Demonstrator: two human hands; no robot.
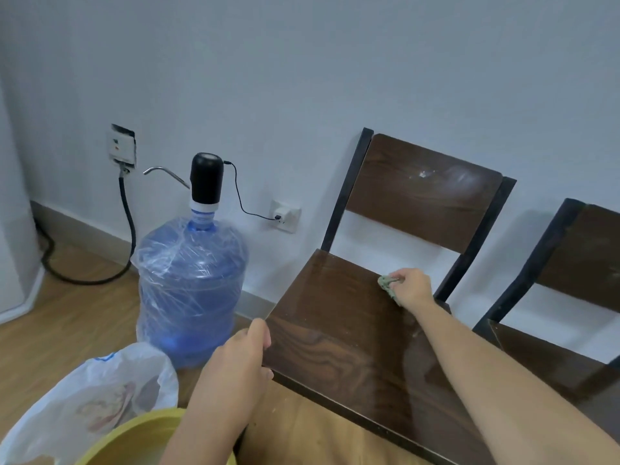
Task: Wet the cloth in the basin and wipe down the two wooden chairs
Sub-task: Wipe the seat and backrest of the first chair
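Observation:
A dark wooden chair [339, 330] with a black frame stands against the wall in the middle. My right hand [411, 286] presses a small greenish cloth [388, 284] onto the far right part of its seat, near the backrest gap. My left hand [240, 360] grips the seat's left edge. A second wooden chair [583, 263] stands to the right, partly cut off by the frame edge. The yellow basin [134, 434] sits at the bottom left; only its rim shows and my left forearm crosses it.
A large blue water bottle [193, 290] with a black pump top stands left of the chair by the wall. A white plastic bag [90, 397] lies beside the basin. A black cable [129, 229] runs from a wall socket down to the wooden floor.

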